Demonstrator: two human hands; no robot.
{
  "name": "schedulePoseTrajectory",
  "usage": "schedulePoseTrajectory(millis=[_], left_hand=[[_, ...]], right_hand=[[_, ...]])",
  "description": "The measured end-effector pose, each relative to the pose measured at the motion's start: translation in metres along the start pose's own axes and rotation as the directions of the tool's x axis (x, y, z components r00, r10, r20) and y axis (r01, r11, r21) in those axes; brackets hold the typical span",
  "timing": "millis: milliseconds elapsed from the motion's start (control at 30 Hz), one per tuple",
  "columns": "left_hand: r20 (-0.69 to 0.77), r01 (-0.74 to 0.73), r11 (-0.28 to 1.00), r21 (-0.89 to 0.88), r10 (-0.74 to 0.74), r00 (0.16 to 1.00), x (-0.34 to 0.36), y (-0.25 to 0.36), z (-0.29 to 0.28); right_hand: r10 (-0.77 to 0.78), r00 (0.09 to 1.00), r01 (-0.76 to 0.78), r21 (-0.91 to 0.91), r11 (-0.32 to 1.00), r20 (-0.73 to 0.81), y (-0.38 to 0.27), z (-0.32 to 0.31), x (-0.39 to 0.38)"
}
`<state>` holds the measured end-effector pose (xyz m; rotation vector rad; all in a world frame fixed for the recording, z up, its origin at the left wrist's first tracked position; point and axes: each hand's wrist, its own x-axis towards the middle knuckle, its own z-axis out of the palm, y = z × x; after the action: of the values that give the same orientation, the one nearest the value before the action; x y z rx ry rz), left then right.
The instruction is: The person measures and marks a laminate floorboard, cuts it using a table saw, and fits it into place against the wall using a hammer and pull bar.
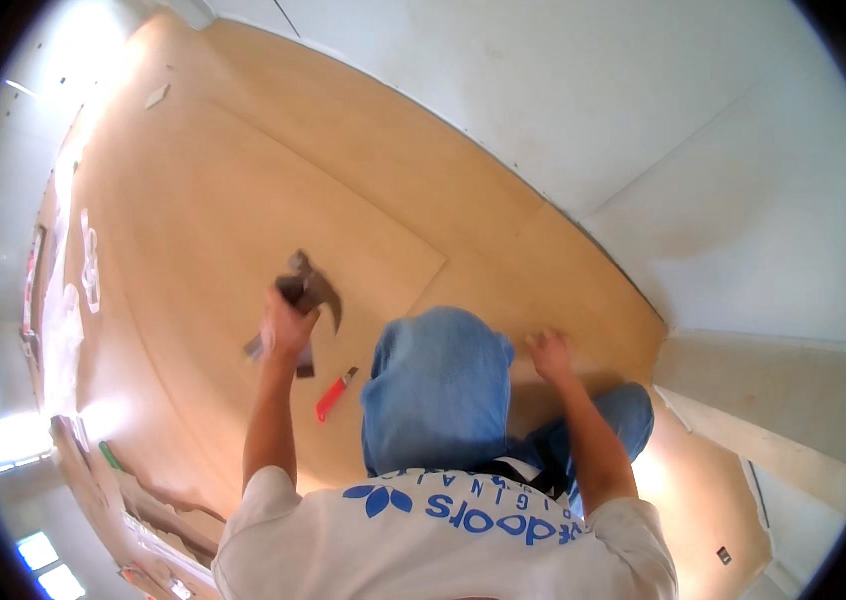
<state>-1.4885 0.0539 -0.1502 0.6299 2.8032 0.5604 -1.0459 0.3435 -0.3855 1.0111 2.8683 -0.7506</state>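
My left hand is closed round a claw hammer, close to its dark metal head, and holds it over the wooden sheet. Slight blur smears the hammer, and part of its handle is hidden by the hand. A red utility knife lies on the sheet between my left forearm and my bent knee. To the right of that knee, my right hand is low at the wooden surface with its fingers curled. Whatever those fingers pinch, if anything, is too small to see.
A white wall runs along the far and right side of the floor. A pale ledge juts in at the right. White sheeting and a green object lie at the left. A small pale scrap rests far off.
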Motion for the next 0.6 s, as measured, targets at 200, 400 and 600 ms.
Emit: schedulePoseTrajectory(millis=[200, 400, 600], left_hand=[[0.086, -0.285, 0.917, -0.280, 0.320, 0.944, 0.019, 0.224, 0.001], [0.351, -0.226, 0.697, -0.681, 0.581, 0.734, 0.011, 0.327, 0.154], [0.796, -0.051, 0.884, -0.465, 0.443, 0.412, -0.038, 0.370, 0.287]], right_hand=[[0.204, 0.966, 0.000, 0.790, 0.613, -0.158, -0.144, -0.088, 0.044], [0.324, 0.873, 0.075, 0.757, 0.649, -0.364, -0.162, -0.174, 0.064], [0.615, 0.777, -0.309, 0.771, 0.556, -0.132, -0.062, -0.104, 0.027]])
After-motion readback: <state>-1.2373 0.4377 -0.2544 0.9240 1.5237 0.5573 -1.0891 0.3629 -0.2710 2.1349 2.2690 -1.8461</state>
